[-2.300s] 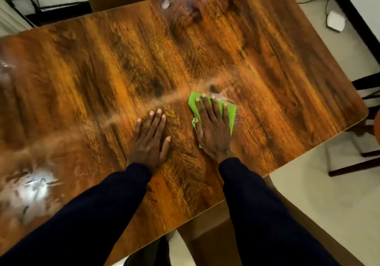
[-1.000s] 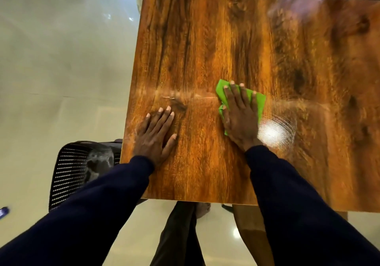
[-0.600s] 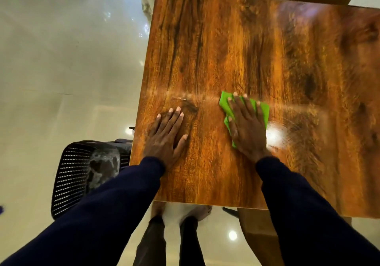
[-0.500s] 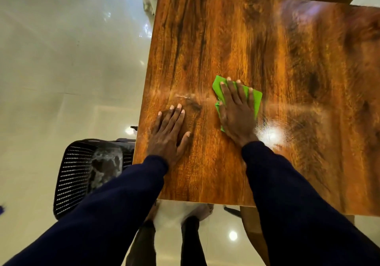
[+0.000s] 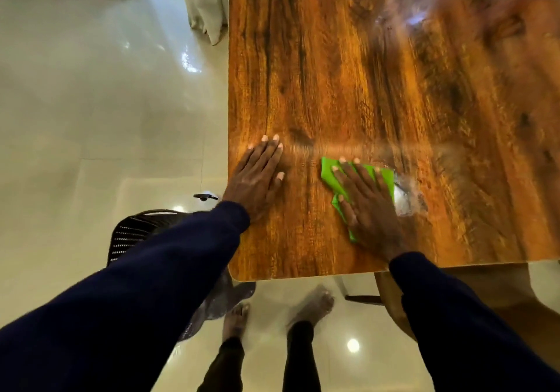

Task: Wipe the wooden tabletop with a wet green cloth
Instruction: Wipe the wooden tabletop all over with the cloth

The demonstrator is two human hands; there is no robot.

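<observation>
The glossy wooden tabletop (image 5: 378, 67) fills the upper right of the head view. My right hand (image 5: 368, 206) lies flat, fingers spread, pressing a folded green cloth (image 5: 330, 176) onto the wood near the table's front edge. The cloth shows at the fingertips and along the thumb side; the rest is under my palm. A wet, shiny smear (image 5: 407, 200) sits just right of that hand. My left hand (image 5: 257, 179) rests flat on the wood by the table's left edge, fingers apart, holding nothing.
The table's left edge (image 5: 229, 112) and rounded front left corner (image 5: 239, 276) border a shiny cream floor. A black mesh chair (image 5: 136, 234) stands below my left arm. A tan chair (image 5: 394, 306) sits under the front edge. My bare feet (image 5: 309, 303) are below.
My right hand has dragged the cloth back toward the front edge. The view has shifted, so the table's left edge and front corner now show. My left hand sits nearer the left edge.
</observation>
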